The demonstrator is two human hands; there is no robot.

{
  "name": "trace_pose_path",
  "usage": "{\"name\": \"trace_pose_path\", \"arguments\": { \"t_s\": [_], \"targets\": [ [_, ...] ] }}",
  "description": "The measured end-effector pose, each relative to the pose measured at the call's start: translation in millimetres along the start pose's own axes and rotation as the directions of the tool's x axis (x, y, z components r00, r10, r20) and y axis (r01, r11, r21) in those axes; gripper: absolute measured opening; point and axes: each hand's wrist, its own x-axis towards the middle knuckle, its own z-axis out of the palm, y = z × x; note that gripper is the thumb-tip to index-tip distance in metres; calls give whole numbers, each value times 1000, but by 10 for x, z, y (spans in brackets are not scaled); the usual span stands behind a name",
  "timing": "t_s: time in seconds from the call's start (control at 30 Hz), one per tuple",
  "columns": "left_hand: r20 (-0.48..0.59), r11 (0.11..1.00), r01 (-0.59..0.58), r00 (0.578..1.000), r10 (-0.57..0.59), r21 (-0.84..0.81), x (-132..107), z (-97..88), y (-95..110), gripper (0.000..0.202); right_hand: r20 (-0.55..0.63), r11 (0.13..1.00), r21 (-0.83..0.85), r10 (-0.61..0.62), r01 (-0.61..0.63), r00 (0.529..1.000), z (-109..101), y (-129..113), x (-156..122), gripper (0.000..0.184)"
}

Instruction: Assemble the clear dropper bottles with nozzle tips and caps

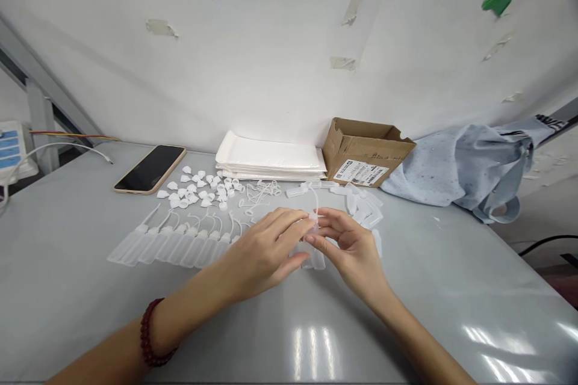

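Note:
In front of me, my right hand [347,243] pinches a small translucent plastic tube [318,260] near its neck, between thumb and fingers. A thin white strap [315,195] curves up from its top. My left hand [271,246] reaches over from the left, its fingers stretched out and thumb apart; its fingertips touch the tube's neck. Part of the tube and whatever lies under the left palm are hidden. To the left, a row of similar flat tubes with straps [167,243] lies side by side. Loose tubes [361,201] are scattered behind my right hand.
Small white caps [192,192] and a tangle of white straps [262,190] lie behind the row. A phone [151,169], a stack of white envelopes [271,156], a cardboard box [365,153] and a light blue cloth [442,162] line the back of the grey table [226,343].

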Motion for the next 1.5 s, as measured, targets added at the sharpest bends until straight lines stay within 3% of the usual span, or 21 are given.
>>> {"name": "trace_pose_path", "arguments": {
  "t_s": [0.17, 0.3, 0.47, 0.6, 0.83, 1.07, 1.27, 1.5],
  "targets": [
    [-27, 999, 39, 999, -39, -8, -14, 58, 19, 41, -3, 998, -25, 59, -59, 998, 12, 6, -20, 29],
    [-87, 991, 134, 987, -135, -16, -22, 94, 45, 51, -67, 976, -114, 178, -185, 982, -139, -34, 70, 32],
    [-111, 977, 214, 970, -214, -17, -18, 95, 49, 52, -84, 856, -286, 425, -430, 901, -479, -86, 245, 27],
    [-74, 968, 248, 966, -249, -30, -25, 117, 63, 48, 17, 797, -382, 513, -469, 858, -517, -63, 260, 17],
    [16, 968, 247, 969, -247, -31, -48, 187, 97, 46, 112, 794, -411, 531, -448, 840, -394, -29, 201, 14],
    [131, 973, 231, 965, -225, -29, 49, 231, 139, 49, 85, 853, -291, 475, -434, 876, -383, -81, 211, 16],
    [193, 960, 280, 942, -275, 1, 234, 269, 186, 51, 99, 889, -196, 438, -414, 893, -375, -95, 173, 21],
    [149, 940, 341, 931, -334, -24, 366, 381, 256, 28, 91, 893, -169, 436, -417, 896, -441, -106, 193, 18]
  ]
}}
